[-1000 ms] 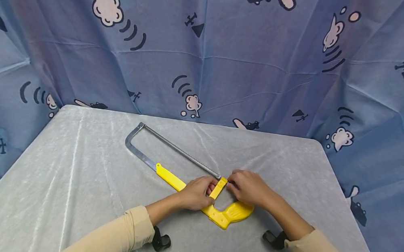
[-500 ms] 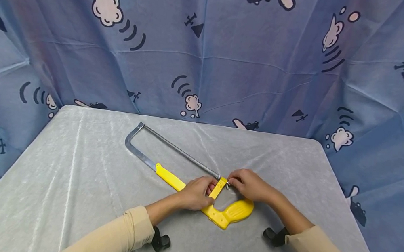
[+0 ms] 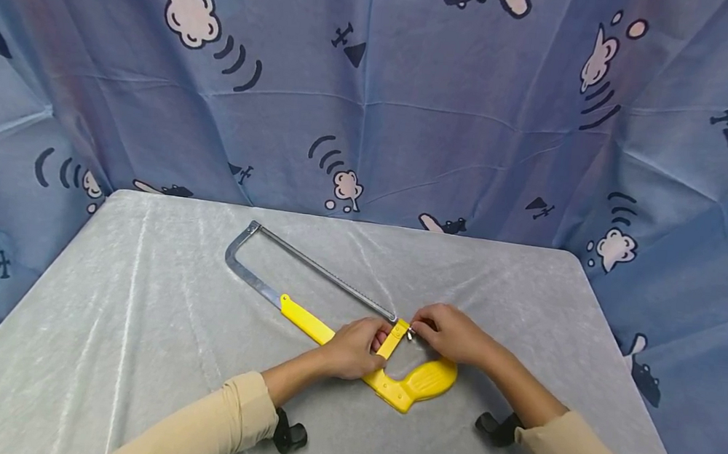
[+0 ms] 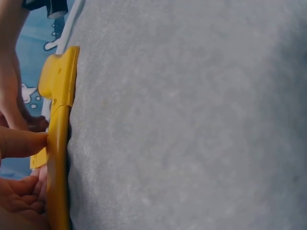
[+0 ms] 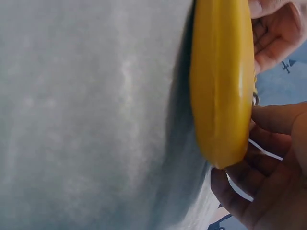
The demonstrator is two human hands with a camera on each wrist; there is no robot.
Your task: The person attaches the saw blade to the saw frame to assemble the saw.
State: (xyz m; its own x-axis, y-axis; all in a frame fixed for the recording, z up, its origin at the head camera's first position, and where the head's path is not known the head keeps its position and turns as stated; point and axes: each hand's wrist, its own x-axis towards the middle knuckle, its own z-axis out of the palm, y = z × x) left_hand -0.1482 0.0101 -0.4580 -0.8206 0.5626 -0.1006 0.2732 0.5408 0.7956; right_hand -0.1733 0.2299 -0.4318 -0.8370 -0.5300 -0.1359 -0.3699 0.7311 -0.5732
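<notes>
A hacksaw (image 3: 305, 320) with a yellow frame and handle (image 3: 429, 381) lies flat, its blade (image 3: 326, 273) on the far side. My left hand (image 3: 355, 347) grips the yellow frame beside the short upright; in the left wrist view its thumb presses the frame (image 4: 58, 167). At the blade's right end, a small metal wing nut (image 3: 411, 334) sticks out of the upright. The thumb and index finger of my right hand (image 3: 452, 334) pinch at this wing nut. In the right wrist view the handle (image 5: 221, 86) hides part of those fingertips.
A grey cloth-covered table (image 3: 148, 352) lies under the saw. Behind it and at both sides hangs a blue patterned curtain (image 3: 376, 97). Black wrist mounts (image 3: 291, 436) sit below both forearms.
My right hand has shifted slightly up and away from the handle, its fingers rearranged so that the wing nut shows. The left hand and the hacksaw have stayed put.
</notes>
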